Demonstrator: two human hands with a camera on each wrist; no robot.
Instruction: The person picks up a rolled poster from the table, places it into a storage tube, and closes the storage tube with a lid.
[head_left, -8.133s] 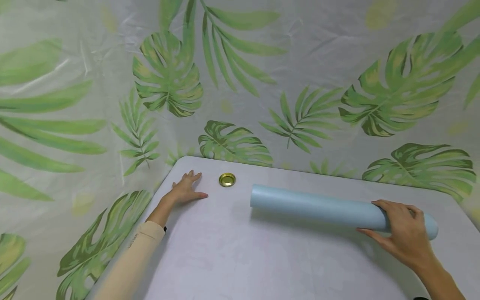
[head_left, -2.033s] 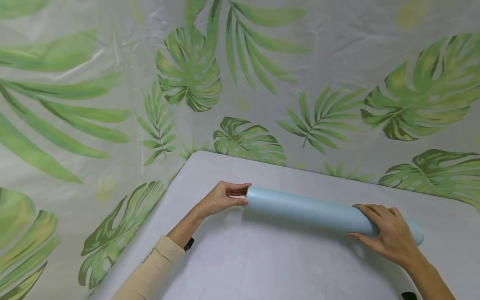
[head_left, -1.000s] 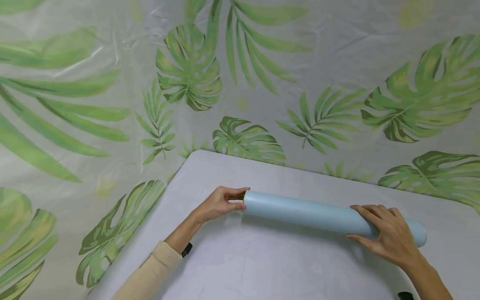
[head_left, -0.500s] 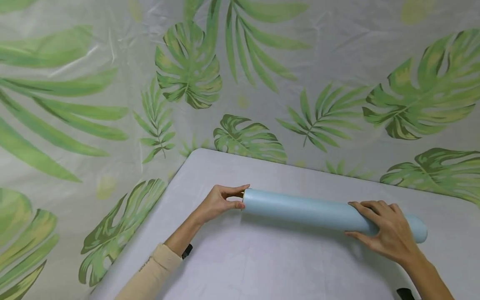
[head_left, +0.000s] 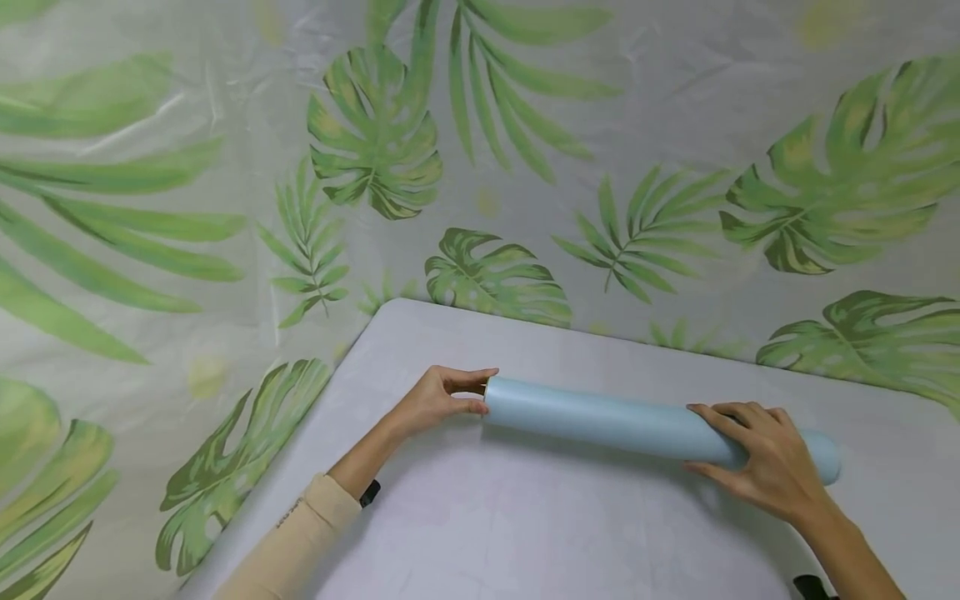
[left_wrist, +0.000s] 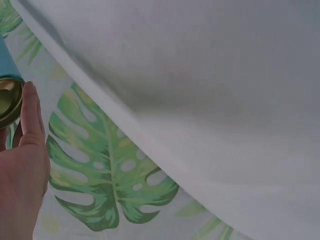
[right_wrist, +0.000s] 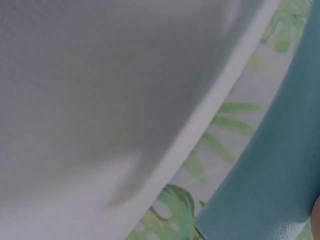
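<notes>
A long light-blue tube (head_left: pixel 585 412) is held above the white table, sloping slightly down to the right in the head view. My right hand (head_left: pixel 772 458) grips it near its right end, thumb below and fingers over the top. At the tube's left end, my left hand (head_left: pixel 431 404) pinches a round gold metal lid between thumb and fingers. The left wrist view shows this gold lid (left_wrist: pixel 9 97) at the mouth of the blue tube (left_wrist: pixel 6 60), beside the fingers. How far the lid sits in the tube is hard to tell. The right wrist view shows the blue tube (right_wrist: pixel 265 170) close up.
Beneath both hands lies the white tabletop (head_left: pixel 555 525), with a rounded far-left corner. A pale wall covering (head_left: pixel 517 233) printed with green leaves rises behind it and along its left side.
Earlier the gold lid lay on the table beside my spread left hand; now that hand holds it at the tube's left end. Over the last second, the hands and tube have barely shifted.
</notes>
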